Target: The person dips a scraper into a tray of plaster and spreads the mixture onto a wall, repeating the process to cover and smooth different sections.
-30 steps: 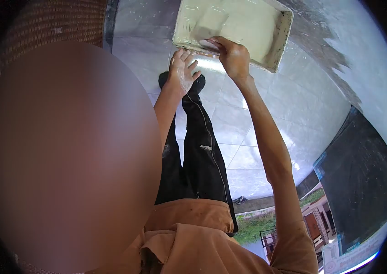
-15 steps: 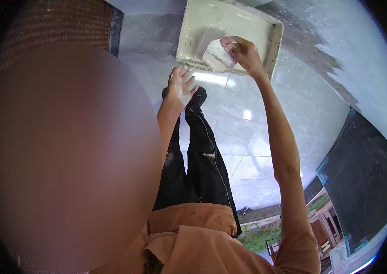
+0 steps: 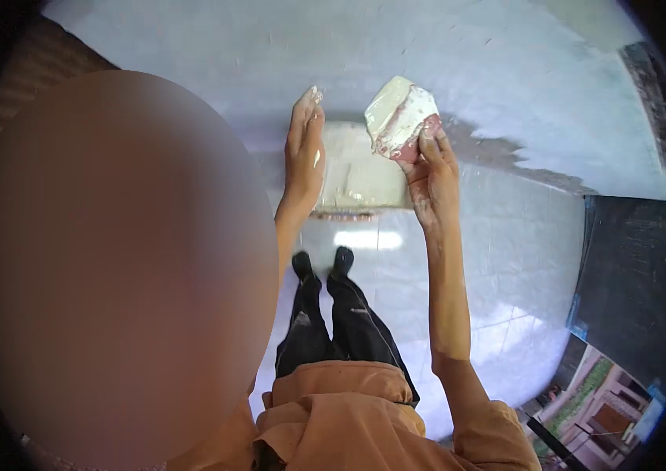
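My right hand [image 3: 435, 169] grips a flat, palm-sized reddish putty spreader [image 3: 413, 147] by its lower edge, thumb and fingers on either side. Thick cream putty [image 3: 402, 110] coats its upper part. It is raised in front of the wall, above the right part of a shallow tray [image 3: 349, 213] on the floor. Cream putty [image 3: 341, 157] lies in that tray. To the left, my left hand [image 3: 305, 145] is held up with fingers stretched out and nothing in it. White smears mark its fingertips and side.
A pale wall [image 3: 270, 47] rises beyond the tray, with a rough grey patch [image 3: 498, 147] low on the right. Glossy tiles [image 3: 474, 243] cover the floor around my feet. A dark board [image 3: 635, 275] stands at the right. A large blurred oval hides the left side.
My right hand has lifted the spreader out of the tray and up before the wall, its putty-coated face now showing. My left hand has risen too. The view has tilted up towards the wall.
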Motion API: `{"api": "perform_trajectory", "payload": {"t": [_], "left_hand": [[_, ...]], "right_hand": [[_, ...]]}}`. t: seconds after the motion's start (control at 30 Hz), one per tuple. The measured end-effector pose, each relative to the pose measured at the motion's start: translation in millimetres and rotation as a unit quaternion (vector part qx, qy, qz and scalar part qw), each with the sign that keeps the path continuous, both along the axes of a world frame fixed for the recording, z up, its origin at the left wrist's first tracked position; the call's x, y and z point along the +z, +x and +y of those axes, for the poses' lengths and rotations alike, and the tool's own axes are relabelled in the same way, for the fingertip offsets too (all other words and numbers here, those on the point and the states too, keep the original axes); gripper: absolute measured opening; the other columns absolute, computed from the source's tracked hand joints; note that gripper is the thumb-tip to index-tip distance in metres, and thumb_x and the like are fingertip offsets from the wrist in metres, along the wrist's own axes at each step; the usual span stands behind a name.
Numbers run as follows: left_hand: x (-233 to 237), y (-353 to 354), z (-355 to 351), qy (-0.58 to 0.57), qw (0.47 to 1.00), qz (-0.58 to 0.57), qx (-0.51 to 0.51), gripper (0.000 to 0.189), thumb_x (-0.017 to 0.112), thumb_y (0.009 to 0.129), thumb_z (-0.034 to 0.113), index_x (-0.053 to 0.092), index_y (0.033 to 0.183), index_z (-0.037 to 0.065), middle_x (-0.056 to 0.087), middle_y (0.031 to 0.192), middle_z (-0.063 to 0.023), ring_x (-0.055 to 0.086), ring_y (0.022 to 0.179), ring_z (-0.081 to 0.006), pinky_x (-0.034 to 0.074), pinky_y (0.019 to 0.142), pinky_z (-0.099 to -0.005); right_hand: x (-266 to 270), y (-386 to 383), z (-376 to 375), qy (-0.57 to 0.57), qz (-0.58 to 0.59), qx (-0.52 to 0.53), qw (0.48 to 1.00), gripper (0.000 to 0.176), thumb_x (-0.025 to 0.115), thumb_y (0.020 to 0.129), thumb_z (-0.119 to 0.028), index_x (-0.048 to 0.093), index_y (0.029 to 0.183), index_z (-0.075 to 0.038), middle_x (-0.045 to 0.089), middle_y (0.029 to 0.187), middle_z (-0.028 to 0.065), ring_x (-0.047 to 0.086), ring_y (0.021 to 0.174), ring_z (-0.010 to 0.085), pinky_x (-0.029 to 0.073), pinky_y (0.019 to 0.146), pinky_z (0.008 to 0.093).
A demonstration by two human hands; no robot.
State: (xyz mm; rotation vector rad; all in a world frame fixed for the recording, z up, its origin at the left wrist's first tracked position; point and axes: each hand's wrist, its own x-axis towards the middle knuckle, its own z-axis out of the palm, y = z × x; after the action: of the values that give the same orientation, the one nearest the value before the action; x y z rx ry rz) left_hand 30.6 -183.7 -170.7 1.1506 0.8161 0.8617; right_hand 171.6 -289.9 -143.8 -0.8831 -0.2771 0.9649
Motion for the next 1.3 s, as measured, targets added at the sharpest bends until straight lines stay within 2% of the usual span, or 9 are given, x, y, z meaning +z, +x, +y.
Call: {"api": "perform_trajectory", "payload": {"t": [0.07,0.3,0.5,0.8,0.9,1.0,1.03,1.1,1.3], "left_hand": [[53.8,5.6,7.5,0.108,0.994,0.001,0.032,0.049,0.043,0.099,0.024,0.036,0.141,0.001,0.043,0.141,-0.0142,0.039,0.132,-0.0223,0.029,0.107,-0.0305],[179.5,8.2,37.3,0.467,0.881,0.018,0.080,0.044,0.043,0.098,0.021,0.040,0.136,-0.002,0.046,0.135,-0.0230,0.043,0.127,-0.0381,0.033,0.105,-0.0424],[222.3,25.4,53.5,0.583,0.795,0.094,0.140,0.047,0.046,0.095,0.023,0.040,0.138,0.006,0.041,0.142,-0.0174,0.033,0.134,-0.0414,0.027,0.106,-0.0520],[223.5,85.1,88.9,0.608,0.757,0.159,0.178,0.049,0.047,0.095,0.025,0.037,0.142,0.010,0.034,0.147,-0.0141,0.022,0.140,-0.0375,0.021,0.109,-0.0532],[222.7,105.7,100.5,0.619,0.739,0.171,0.205,0.051,0.049,0.094,0.023,0.036,0.142,0.011,0.034,0.147,-0.0139,0.021,0.141,-0.0376,0.020,0.110,-0.0529],[217.4,121.4,107.3,0.619,0.731,0.176,0.226,0.052,0.050,0.094,0.022,0.036,0.143,0.011,0.034,0.147,-0.0139,0.022,0.140,-0.0378,0.018,0.110,-0.0532],[215.0,125.5,110.9,0.618,0.731,0.179,0.226,0.052,0.050,0.094,0.022,0.036,0.143,0.011,0.034,0.147,-0.0139,0.022,0.140,-0.0378,0.018,0.110,-0.0532],[210.0,131.9,118.0,0.622,0.726,0.159,0.245,0.053,0.053,0.090,0.020,0.040,0.140,0.013,0.035,0.147,-0.0138,0.023,0.139,-0.0385,0.022,0.105,-0.0541],[205.8,134.8,133.9,0.613,0.724,0.201,0.244,0.050,0.051,0.094,0.022,0.039,0.141,0.011,0.035,0.146,-0.0135,0.023,0.140,-0.0376,0.018,0.110,-0.0540]], "right_hand": [[47.2,0.3,3.5,0.051,-0.014,-0.049,0.997,0.033,0.049,0.096,-0.004,0.041,0.126,0.003,0.058,0.116,0.0174,0.064,0.100,0.0225,0.059,0.084,0.0359],[157.5,11.6,7.3,0.145,-0.102,-0.119,0.977,0.037,0.052,0.095,-0.006,0.040,0.128,0.006,0.058,0.116,0.0145,0.064,0.100,0.0199,0.058,0.085,0.0326],[196.9,25.2,8.6,0.186,-0.137,-0.149,0.962,0.032,0.049,0.096,-0.006,0.047,0.126,0.006,0.057,0.120,0.0127,0.061,0.106,0.0188,0.054,0.091,0.0316],[179.4,86.9,88.0,0.232,-0.229,-0.257,0.910,0.027,0.050,0.097,-0.007,0.056,0.121,0.006,0.062,0.113,0.0104,0.060,0.100,0.0152,0.050,0.089,0.0310],[170.2,98.9,112.4,0.133,-0.461,-0.367,0.797,0.028,0.049,0.094,0.003,0.061,0.119,0.004,0.062,0.121,0.0169,0.058,0.113,0.0213,0.044,0.095,0.0296],[158.7,124.4,132.9,0.194,-0.673,-0.382,0.603,0.046,0.051,0.078,0.015,0.064,0.119,-0.002,0.063,0.118,0.0176,0.058,0.117,0.0316,0.041,0.101,0.0412],[155.1,132.2,139.0,0.194,-0.672,-0.380,0.606,0.046,0.051,0.078,0.015,0.064,0.119,-0.002,0.063,0.118,0.0176,0.058,0.117,0.0316,0.041,0.101,0.0412],[147.4,146.4,149.2,0.166,-0.784,-0.351,0.485,0.047,0.056,0.074,0.010,0.066,0.117,-0.007,0.063,0.120,0.0127,0.055,0.121,0.0310,0.037,0.104,0.0486],[130.5,166.5,174.0,0.120,-0.840,-0.329,0.413,0.050,0.061,0.071,0.003,0.067,0.117,-0.014,0.063,0.123,0.0061,0.052,0.124,0.0293,0.034,0.105,0.0494]]}}
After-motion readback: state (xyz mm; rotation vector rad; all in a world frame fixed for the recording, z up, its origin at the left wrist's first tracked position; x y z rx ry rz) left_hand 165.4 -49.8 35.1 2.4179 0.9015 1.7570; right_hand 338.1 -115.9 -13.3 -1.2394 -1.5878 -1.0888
